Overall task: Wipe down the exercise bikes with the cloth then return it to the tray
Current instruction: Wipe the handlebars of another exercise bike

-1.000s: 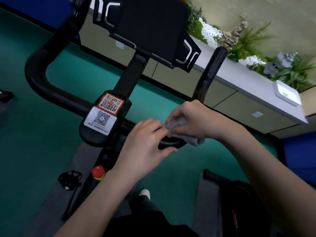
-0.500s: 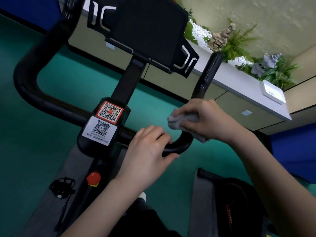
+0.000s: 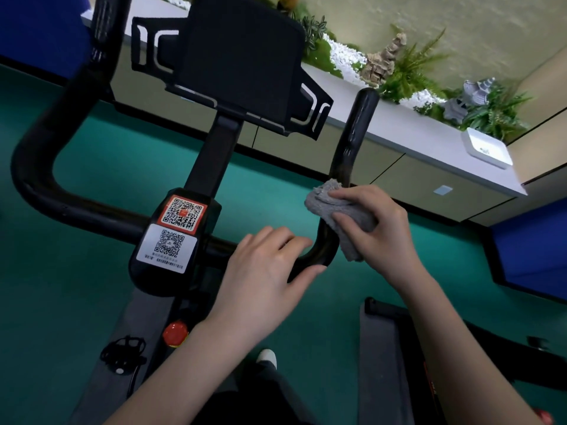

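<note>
The exercise bike's black handlebar (image 3: 33,154) sweeps in from the left to the centre-frame bend, where the left hand (image 3: 267,271) wraps its fingers over it, thumb beneath, while just right the right hand (image 3: 379,230) clasps the folded grey cloth (image 3: 337,214) in its fingers against the bar's right upright, and the white tray (image 3: 487,148) sits on the worktop (image 3: 414,133) at upper right.

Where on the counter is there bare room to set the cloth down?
Bare counter runs along the front edge, from behind the handlebar end to the tray. The tray looks nearly bare inside. The back strip is crowded with plants and rocks.
</note>
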Action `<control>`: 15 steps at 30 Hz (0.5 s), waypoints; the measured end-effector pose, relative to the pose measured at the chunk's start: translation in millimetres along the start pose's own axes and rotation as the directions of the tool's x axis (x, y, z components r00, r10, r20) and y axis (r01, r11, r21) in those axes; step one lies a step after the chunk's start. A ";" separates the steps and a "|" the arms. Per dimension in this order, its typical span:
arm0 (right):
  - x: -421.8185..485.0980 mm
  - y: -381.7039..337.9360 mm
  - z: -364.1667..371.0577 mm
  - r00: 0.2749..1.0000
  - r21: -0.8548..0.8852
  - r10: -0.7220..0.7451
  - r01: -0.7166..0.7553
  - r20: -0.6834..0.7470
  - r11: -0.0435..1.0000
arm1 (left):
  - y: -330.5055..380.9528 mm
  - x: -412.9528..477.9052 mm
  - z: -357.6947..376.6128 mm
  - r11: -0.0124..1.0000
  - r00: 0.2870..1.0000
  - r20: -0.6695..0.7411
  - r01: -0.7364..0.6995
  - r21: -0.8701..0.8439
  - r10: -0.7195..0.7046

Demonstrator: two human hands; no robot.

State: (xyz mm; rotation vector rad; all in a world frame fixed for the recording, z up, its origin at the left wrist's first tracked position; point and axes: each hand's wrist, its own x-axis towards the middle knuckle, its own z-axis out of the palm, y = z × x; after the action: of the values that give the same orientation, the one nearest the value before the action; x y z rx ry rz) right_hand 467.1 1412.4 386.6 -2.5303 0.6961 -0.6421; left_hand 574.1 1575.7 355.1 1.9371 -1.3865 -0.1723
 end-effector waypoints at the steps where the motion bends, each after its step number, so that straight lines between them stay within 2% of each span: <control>1: 1.9 3.6 0.4 1.000 -0.006 -0.005 0.005 -0.018 1.000 | 1.4 1.2 -0.1 1.000 1.000 0.004 -0.005 -0.002 0.005; 5: 15.9 15.6 2.8 0.989 0.024 0.055 -0.053 -0.138 0.998 | 8.1 10.4 2.1 1.000 1.000 0.023 -0.003 0.001 0.003; 10: 4.7 20.2 11.5 0.936 0.280 0.217 -0.138 -0.276 0.950 | 13.5 31.4 14.1 0.994 0.994 0.048 0.096 -0.044 -0.093; 15: -24.8 23.7 26.4 0.936 0.386 0.216 -0.097 -0.279 0.917 | 18.5 51.8 28.9 0.978 0.980 0.094 0.183 -0.097 -0.174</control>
State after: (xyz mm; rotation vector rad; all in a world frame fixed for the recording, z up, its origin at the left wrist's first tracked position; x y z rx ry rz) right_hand 453.7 1415.3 345.5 -2.0238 0.7954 -1.0296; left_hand 566.7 1514.3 361.2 1.9841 -1.2300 -0.4096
